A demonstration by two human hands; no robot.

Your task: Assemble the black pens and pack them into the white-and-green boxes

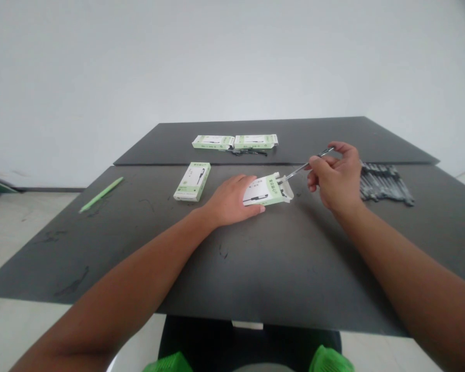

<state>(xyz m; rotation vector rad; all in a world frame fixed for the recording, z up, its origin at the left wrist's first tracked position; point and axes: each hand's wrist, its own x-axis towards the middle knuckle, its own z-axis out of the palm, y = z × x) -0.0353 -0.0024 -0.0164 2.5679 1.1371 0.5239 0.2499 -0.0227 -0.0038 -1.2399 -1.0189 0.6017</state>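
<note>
My left hand (232,201) grips a white and green pen box (266,190) that lies on the dark table, its flaps standing open on the right side. Between the thumb and fingers of my right hand (335,175) is a slim clear pen with a dark end (304,165), slanting down to the left. The pen's lower tip is at the box's open end; how far it reaches inside I cannot tell. Just right of my right hand lies a row of several clear and black pens (385,183), partly hidden by that hand.
Another pen box (194,181) lies left of my left hand. Two more boxes, a left one (213,142) and a right one (256,141), lie farther back with dark pens (250,152) before them. A green pen-like stick (101,194) is at the left. The table (256,268) has dark marks.
</note>
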